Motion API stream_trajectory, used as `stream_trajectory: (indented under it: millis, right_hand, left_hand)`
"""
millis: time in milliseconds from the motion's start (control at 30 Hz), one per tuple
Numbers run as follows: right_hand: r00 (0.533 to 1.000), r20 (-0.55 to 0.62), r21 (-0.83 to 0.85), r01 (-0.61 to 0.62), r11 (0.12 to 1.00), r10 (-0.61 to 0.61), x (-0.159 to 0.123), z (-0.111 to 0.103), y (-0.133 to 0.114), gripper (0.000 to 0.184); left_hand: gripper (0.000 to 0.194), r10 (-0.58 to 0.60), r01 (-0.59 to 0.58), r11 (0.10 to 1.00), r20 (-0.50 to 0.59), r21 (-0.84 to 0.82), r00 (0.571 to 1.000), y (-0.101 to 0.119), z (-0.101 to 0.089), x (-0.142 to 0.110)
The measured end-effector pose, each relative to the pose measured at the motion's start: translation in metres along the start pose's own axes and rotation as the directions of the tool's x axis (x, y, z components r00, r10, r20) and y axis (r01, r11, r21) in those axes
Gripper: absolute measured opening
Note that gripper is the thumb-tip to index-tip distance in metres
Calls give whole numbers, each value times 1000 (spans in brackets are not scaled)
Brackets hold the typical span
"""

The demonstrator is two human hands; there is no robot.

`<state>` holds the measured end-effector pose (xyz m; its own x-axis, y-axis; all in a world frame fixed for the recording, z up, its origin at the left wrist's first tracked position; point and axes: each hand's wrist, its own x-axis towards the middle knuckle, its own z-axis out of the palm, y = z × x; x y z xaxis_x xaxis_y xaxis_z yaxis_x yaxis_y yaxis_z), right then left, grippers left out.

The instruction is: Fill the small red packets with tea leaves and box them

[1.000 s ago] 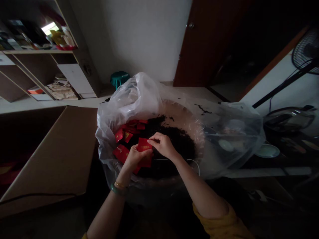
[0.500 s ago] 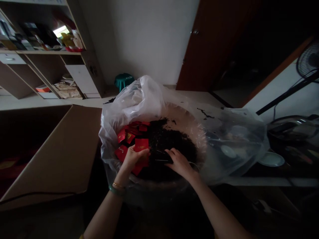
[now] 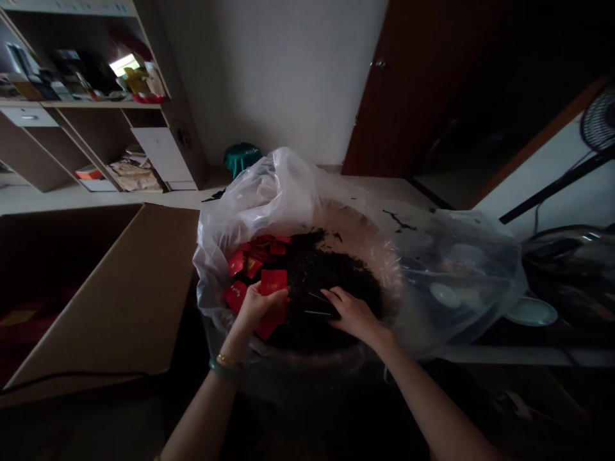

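A round basin lined with a clear plastic bag [image 3: 269,192] holds a dark heap of loose tea leaves [image 3: 327,275] and several small red packets [image 3: 250,256] on its left side. My left hand [image 3: 254,307] is closed on one red packet [image 3: 273,280], held upright above the heap. My right hand [image 3: 353,314] reaches down into the dark leaves beside a thin dark tool [image 3: 319,306], its fingertips curled into the heap; what they hold, if anything, is hidden.
A large cardboard flap [image 3: 110,294] lies to the left. Wooden shelves [image 3: 81,128] with clutter stand at the back left, a brown door [image 3: 408,83] behind. A white bowl [image 3: 531,312], a dark pot and a fan [image 3: 598,118] are on the right.
My right hand left the red packet and dropped into the tea leaves to the right. The left hand keeps the packet. The camera view shifted slightly.
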<state>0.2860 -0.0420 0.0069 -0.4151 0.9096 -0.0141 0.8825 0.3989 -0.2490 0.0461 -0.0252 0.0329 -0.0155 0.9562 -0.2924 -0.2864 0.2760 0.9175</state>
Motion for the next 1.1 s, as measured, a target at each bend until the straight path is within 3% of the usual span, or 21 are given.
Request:
stream_trajectory:
  millis: [167,267,400,567,900,1100]
  right_hand:
    - [977,-203,245,-20,969,72,0,-13,16,54]
    - [956,-284,400,46,915,76,7,-31,9,49]
    - [967,-251,472,154,868,-35,19,-48,-22,53]
    - [977,-213,482,82,872,26,30,-53,-49,36]
    - [971,-232,446,60,893,50,32,-47,-50,32]
    - [973,-231,450,105,887,2,29,-50,-42,48]
  left_hand:
    - [48,-4,3,1000,46,31,999,-3,0,1]
    - [47,-9,0,997,115,72,993,-4,4,-1]
    - [44,-12,-22,990,239,139,971,-4,14,-8]
    - [36,-40,-21,982,314,189,948,-7,18,-14]
    - [40,-55,4,985,292,174,955,-14,19,-13]
    - [41,-39,-13,986,305,167,952,-10,16,-12]
